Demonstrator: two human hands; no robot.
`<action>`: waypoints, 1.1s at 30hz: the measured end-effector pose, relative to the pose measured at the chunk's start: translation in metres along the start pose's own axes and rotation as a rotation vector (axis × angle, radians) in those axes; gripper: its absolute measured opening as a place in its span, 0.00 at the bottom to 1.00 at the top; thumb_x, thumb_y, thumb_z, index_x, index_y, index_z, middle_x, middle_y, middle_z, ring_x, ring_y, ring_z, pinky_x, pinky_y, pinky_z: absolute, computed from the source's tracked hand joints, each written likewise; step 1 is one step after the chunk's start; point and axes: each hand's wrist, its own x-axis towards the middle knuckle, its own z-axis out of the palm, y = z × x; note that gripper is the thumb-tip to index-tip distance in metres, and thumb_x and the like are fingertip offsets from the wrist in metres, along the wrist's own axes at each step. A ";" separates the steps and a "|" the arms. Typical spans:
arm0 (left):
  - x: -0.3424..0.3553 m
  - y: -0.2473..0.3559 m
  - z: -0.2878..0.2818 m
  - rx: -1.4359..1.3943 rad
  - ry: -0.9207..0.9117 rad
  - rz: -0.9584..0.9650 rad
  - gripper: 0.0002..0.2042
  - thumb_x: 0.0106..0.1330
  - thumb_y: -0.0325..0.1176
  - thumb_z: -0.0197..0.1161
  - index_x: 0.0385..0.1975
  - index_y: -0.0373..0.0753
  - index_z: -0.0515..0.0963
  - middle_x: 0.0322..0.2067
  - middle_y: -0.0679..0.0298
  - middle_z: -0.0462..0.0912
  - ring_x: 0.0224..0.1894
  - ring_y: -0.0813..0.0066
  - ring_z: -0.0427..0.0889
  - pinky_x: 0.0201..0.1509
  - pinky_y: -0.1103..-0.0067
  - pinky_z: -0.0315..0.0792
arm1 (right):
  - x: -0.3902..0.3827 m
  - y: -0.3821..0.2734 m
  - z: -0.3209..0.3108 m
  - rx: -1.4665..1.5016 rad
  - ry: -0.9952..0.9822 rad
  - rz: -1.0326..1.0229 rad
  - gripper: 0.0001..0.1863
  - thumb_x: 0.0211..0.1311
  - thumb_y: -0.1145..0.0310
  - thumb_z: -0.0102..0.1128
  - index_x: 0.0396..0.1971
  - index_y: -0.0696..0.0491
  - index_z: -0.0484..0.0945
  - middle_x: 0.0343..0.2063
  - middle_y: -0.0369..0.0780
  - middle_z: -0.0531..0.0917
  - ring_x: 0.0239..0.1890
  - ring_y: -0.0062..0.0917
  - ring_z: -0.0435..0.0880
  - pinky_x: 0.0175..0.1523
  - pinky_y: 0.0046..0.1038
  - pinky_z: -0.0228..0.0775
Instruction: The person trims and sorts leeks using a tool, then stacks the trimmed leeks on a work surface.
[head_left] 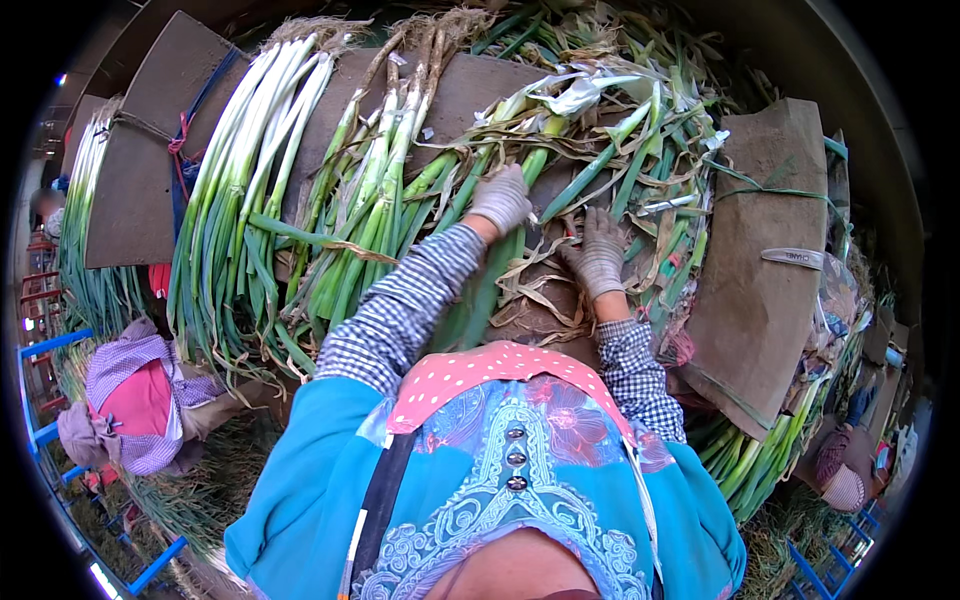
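My left hand, in a pale knit work glove, is closed around a long green onion. The onion's green leaves trail down below that hand, smeared by motion. Just to the right, my gloved right hand is low over the board with its fingers curled. A small red bit shows beside its fingertips, but what it belongs to is hidden. Between and around both hands lie dry brown leaves. Untrimmed green onions with brown roots spread to the left of my left hand.
A bundle of cleaned white-stemmed green onions lies farther left. Leaf scraps pile up at the far right of the bench. A brown board tied with green string stands at right. Co-workers work on both sides.
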 end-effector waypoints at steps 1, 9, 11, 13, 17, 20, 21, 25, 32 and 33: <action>0.009 -0.023 -0.002 -0.175 -0.068 0.031 0.20 0.56 0.41 0.66 0.43 0.34 0.76 0.38 0.51 0.83 0.42 0.56 0.83 0.47 0.67 0.77 | -0.001 0.002 0.002 0.004 -0.001 -0.011 0.48 0.48 0.48 0.70 0.66 0.59 0.62 0.65 0.49 0.66 0.69 0.41 0.61 0.72 0.46 0.49; -0.033 -0.106 -0.031 -0.236 -0.129 0.230 0.18 0.63 0.41 0.64 0.49 0.38 0.80 0.41 0.53 0.84 0.47 0.61 0.82 0.54 0.71 0.74 | -0.015 -0.009 -0.032 -0.037 -0.277 0.163 0.47 0.48 0.47 0.68 0.66 0.55 0.62 0.58 0.49 0.71 0.62 0.40 0.70 0.65 0.48 0.58; -0.045 -0.065 -0.048 -0.450 0.059 -0.124 0.20 0.63 0.37 0.65 0.54 0.37 0.76 0.45 0.51 0.81 0.47 0.59 0.80 0.55 0.68 0.72 | -0.024 -0.011 -0.030 0.047 -0.101 0.161 0.39 0.49 0.48 0.67 0.59 0.54 0.70 0.50 0.51 0.77 0.55 0.43 0.76 0.60 0.45 0.64; -0.059 -0.046 -0.056 -0.020 0.707 0.049 0.23 0.62 0.36 0.65 0.57 0.42 0.73 0.36 0.52 0.83 0.43 0.60 0.82 0.53 0.68 0.74 | -0.026 -0.004 -0.044 0.269 -0.029 0.161 0.33 0.51 0.49 0.66 0.54 0.54 0.75 0.45 0.51 0.80 0.50 0.45 0.79 0.56 0.44 0.69; -0.116 -0.022 -0.047 -0.767 -0.020 -0.087 0.15 0.60 0.30 0.65 0.47 0.39 0.76 0.42 0.54 0.79 0.47 0.58 0.79 0.52 0.66 0.73 | -0.048 -0.026 -0.030 0.386 -0.077 -0.236 0.23 0.49 0.57 0.71 0.42 0.54 0.78 0.39 0.50 0.82 0.43 0.47 0.82 0.49 0.43 0.75; -0.113 -0.036 0.000 -0.241 0.327 0.070 0.18 0.58 0.30 0.65 0.49 0.38 0.75 0.49 0.52 0.78 0.52 0.54 0.77 0.56 0.67 0.72 | -0.043 -0.032 -0.030 0.586 -0.007 -0.096 0.25 0.50 0.56 0.70 0.44 0.56 0.76 0.40 0.52 0.82 0.45 0.47 0.82 0.51 0.42 0.74; -0.106 -0.034 -0.002 -0.246 0.390 0.102 0.20 0.58 0.30 0.66 0.51 0.38 0.74 0.51 0.52 0.77 0.53 0.54 0.77 0.58 0.67 0.72 | -0.038 -0.031 -0.031 0.616 -0.089 0.044 0.26 0.49 0.56 0.71 0.45 0.56 0.76 0.40 0.52 0.82 0.45 0.48 0.82 0.52 0.42 0.74; -0.099 -0.018 -0.026 -0.538 0.511 0.057 0.32 0.54 0.28 0.68 0.62 0.38 0.66 0.54 0.50 0.72 0.57 0.53 0.73 0.64 0.67 0.67 | -0.035 -0.040 -0.055 0.583 -0.127 -0.132 0.33 0.48 0.52 0.71 0.51 0.55 0.73 0.38 0.51 0.83 0.42 0.49 0.83 0.48 0.42 0.76; -0.088 -0.037 0.007 -0.217 0.449 0.094 0.27 0.56 0.33 0.68 0.57 0.38 0.70 0.51 0.51 0.76 0.53 0.52 0.75 0.61 0.65 0.68 | -0.051 -0.049 -0.036 0.249 -0.327 -0.221 0.38 0.47 0.51 0.71 0.57 0.53 0.69 0.35 0.49 0.84 0.37 0.45 0.85 0.43 0.44 0.76; -0.080 -0.032 0.008 -0.126 0.441 0.103 0.28 0.55 0.35 0.68 0.57 0.38 0.70 0.51 0.52 0.76 0.54 0.51 0.73 0.62 0.64 0.67 | -0.047 -0.049 -0.035 0.247 -0.313 -0.216 0.38 0.47 0.51 0.70 0.57 0.53 0.69 0.34 0.48 0.84 0.37 0.44 0.85 0.43 0.44 0.76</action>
